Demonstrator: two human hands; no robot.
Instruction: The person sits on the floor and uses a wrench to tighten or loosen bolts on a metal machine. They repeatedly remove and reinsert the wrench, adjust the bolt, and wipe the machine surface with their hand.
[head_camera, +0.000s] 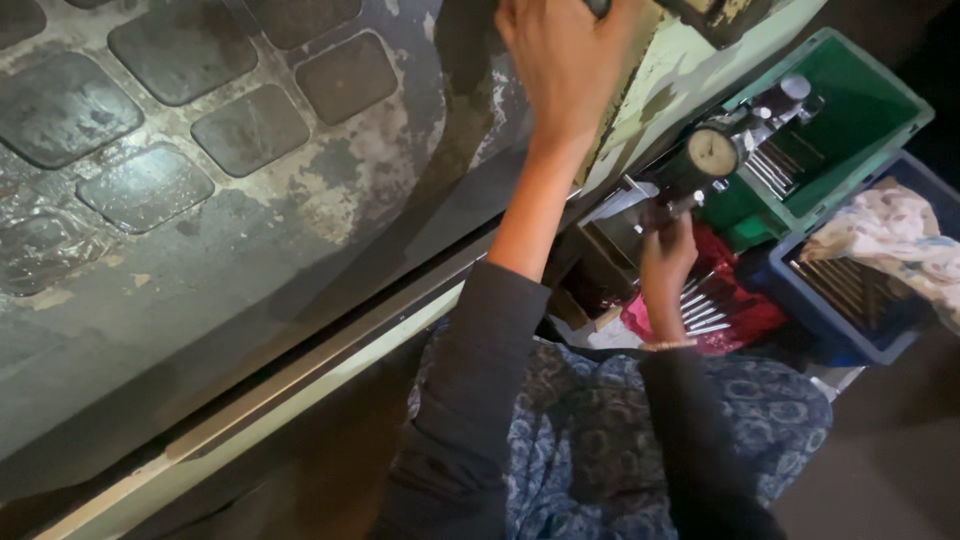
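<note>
Left hand (565, 60) stretched far up at the top of the view, arm nearly straight in a dark sleeve pushed back from the forearm, back of the hand toward the camera, fingers curled over something dark at the top edge; cannot tell what is held, since the grip is cut off by the frame. Right hand (665, 255) lower and to the right, wrist bent, thin bracelet above the dark cuff, fingers closed around the lower stem of a round dial gauge with a pale face and dark metal body (710, 155). Gauge tilted, dial facing the camera, fixed on a dark bracket with small silver knobs, lying just left of an open green plastic crate (860, 110) at the far right. Slim silver metal rods (775, 170) packed side by side inside that crate, touching the gauge's bracket. More bright metal rods (705, 315) lying on a red cloth (745, 305) just beside the right wrist. Blue plastic crate (850, 330) near right, dark rods inside, a floral patterned cloth (900, 240) draped over its far rim. Worn pale green painted machine frame (660, 80) between the two hands. Patterned blue fabric over the lap at the near edge.
</note>
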